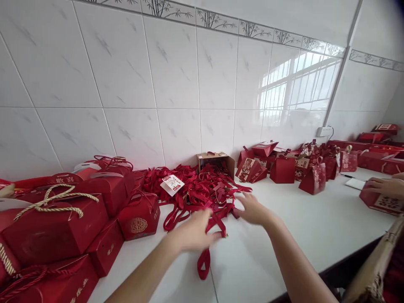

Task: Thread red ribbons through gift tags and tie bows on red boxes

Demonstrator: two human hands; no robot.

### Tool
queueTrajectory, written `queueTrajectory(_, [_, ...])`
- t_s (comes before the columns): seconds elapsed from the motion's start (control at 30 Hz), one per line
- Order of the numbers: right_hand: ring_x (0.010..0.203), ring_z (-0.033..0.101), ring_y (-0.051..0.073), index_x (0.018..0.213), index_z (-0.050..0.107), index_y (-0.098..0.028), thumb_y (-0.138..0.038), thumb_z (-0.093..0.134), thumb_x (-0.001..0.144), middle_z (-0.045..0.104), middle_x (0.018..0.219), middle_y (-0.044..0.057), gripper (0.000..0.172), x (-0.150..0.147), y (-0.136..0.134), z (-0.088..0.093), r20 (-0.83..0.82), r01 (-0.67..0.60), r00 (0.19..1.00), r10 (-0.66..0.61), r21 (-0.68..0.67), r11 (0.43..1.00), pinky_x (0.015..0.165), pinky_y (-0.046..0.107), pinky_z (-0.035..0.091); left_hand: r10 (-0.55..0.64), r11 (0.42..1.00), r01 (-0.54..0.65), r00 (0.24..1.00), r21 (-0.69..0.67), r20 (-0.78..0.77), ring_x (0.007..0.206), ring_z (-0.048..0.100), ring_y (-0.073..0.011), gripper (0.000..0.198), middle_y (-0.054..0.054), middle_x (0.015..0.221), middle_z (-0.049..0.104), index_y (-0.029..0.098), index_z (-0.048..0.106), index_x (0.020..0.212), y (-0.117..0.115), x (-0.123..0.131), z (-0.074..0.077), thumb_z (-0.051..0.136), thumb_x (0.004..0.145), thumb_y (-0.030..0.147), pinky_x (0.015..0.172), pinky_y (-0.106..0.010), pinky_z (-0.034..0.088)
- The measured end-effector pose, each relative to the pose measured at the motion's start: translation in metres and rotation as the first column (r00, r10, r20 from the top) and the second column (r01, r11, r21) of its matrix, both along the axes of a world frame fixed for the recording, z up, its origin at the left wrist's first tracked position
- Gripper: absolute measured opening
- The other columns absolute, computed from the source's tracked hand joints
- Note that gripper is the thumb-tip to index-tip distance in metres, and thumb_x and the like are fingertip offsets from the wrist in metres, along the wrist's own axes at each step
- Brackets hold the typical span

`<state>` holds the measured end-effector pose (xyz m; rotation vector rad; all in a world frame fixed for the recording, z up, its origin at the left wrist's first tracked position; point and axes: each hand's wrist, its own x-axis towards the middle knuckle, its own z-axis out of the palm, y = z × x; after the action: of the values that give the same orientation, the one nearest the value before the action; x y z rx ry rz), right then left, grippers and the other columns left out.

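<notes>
Blurred by motion, my left hand is at the front edge of a heap of dark red ribbons. Its fingers curl around a red ribbon, whose loop hangs below the hand. My right hand is over the table at the right front of the heap, fingers apart and holding nothing I can see. A white card with red print lies on top of the ribbons. Behind the heap, a small brown box rests on its side, its opening facing me with ribbons spilling out.
Stacked red gift boxes with rope handles fill the left. Several small red boxes stand along the tiled wall at right. Another person's hand touches a red box at far right, near a white phone-like slab.
</notes>
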<state>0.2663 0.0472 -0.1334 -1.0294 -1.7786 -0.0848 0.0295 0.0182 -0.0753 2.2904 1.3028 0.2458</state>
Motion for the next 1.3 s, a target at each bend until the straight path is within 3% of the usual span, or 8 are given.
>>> queueTrajectory(0.13, [0.127,0.048,0.05,0.119,0.068,-0.013,-0.028,0.067,0.075,0.053,0.137,0.028,0.046,-0.005,-0.07,-0.073,0.173,0.26,0.964,-0.204,-0.425,0.867,0.089,0.065,0.047,-0.032,0.992,0.008,0.982,-0.124,-0.189,0.147,0.017,-0.0385,0.071,-0.019,0.158,0.025,0.015,0.037,0.149,-0.053,0.001,-0.047,0.054,0.084,0.04,0.115,-0.059,0.025])
queueTrajectory(0.2, [0.142,0.031,0.04,0.14,0.052,-0.021,-0.039,0.054,0.088,0.037,0.153,0.017,0.055,-0.021,-0.104,-0.093,0.406,0.434,0.891,-0.204,-0.623,0.651,0.11,0.06,0.033,0.025,0.991,-0.056,0.97,-0.121,-0.242,0.147,0.005,-0.0367,0.07,-0.017,0.16,0.013,0.015,0.028,0.152,-0.075,-0.005,-0.066,0.043,0.09,0.042,0.117,-0.059,0.016])
queueTrajectory(0.3, [0.147,0.017,0.034,0.151,0.034,-0.025,-0.046,0.029,0.099,0.022,0.16,0.009,0.056,-0.047,-0.141,-0.097,0.559,0.542,0.809,-0.182,-0.59,0.599,0.116,0.058,0.021,0.142,0.988,-0.155,0.952,-0.026,-0.27,0.148,-0.007,-0.0331,0.072,-0.013,0.162,0.001,0.014,0.017,0.154,-0.092,-0.014,-0.086,0.029,0.094,0.051,0.12,-0.056,0.006])
queueTrajectory(0.43, [0.148,0.011,0.038,0.153,0.026,-0.022,-0.047,0.027,0.099,0.016,0.161,0.015,0.06,-0.067,-0.157,-0.082,0.617,0.6,0.767,-0.175,-0.595,0.534,0.116,0.058,0.015,0.265,0.964,-0.251,0.922,0.085,-0.282,0.149,-0.006,-0.0364,0.085,-0.017,0.162,0.0,0.008,0.011,0.155,-0.082,-0.017,-0.102,0.032,0.091,0.06,0.12,-0.055,0.001])
queueTrajectory(0.53, [0.147,0.005,0.043,0.155,0.018,-0.019,-0.053,0.029,0.098,0.011,0.161,0.02,0.067,-0.069,-0.145,-0.076,0.599,0.601,0.78,-0.183,-0.634,0.486,0.114,0.062,0.009,0.335,0.942,-0.312,0.897,0.123,-0.289,0.15,0.0,-0.0371,0.092,-0.019,0.162,0.007,0.007,0.013,0.154,-0.063,-0.019,-0.107,0.035,0.089,0.067,0.12,-0.056,0.004])
queueTrajectory(0.7, [0.147,0.002,0.045,0.156,0.004,-0.019,-0.071,0.028,0.09,0.007,0.161,0.022,0.087,-0.058,-0.099,-0.075,0.542,0.569,0.816,-0.203,-0.689,0.449,0.111,0.066,0.003,0.456,0.887,-0.414,0.852,0.203,-0.257,0.147,0.019,-0.0346,0.069,-0.013,0.16,0.023,0.02,0.035,0.147,-0.031,-0.024,-0.111,0.049,0.091,0.057,0.118,-0.062,0.012])
queueTrajectory(1.1, [0.15,0.006,0.033,0.156,0.013,-0.016,-0.051,0.017,0.099,0.015,0.163,0.01,0.067,-0.031,-0.012,-0.076,0.423,0.499,0.866,-0.266,-0.715,0.489,0.116,0.06,0.002,0.59,0.799,-0.53,0.783,0.286,-0.198,0.142,0.03,-0.0341,0.058,-0.013,0.154,0.035,0.019,0.045,0.14,0.043,-0.029,-0.118,0.055,0.091,0.048,0.115,-0.062,0.02])
queueTrajectory(1.3, [0.147,0.019,0.032,0.151,0.03,-0.02,-0.051,0.039,0.099,0.03,0.158,0.012,0.061,-0.025,0.012,-0.075,0.33,0.469,0.881,-0.34,-0.707,0.53,0.117,0.062,0.009,0.652,0.744,-0.585,0.741,0.324,-0.16,0.14,0.033,-0.0339,0.057,-0.013,0.151,0.038,0.018,0.047,0.138,0.069,-0.028,-0.124,0.055,0.091,0.048,0.114,-0.061,0.024])
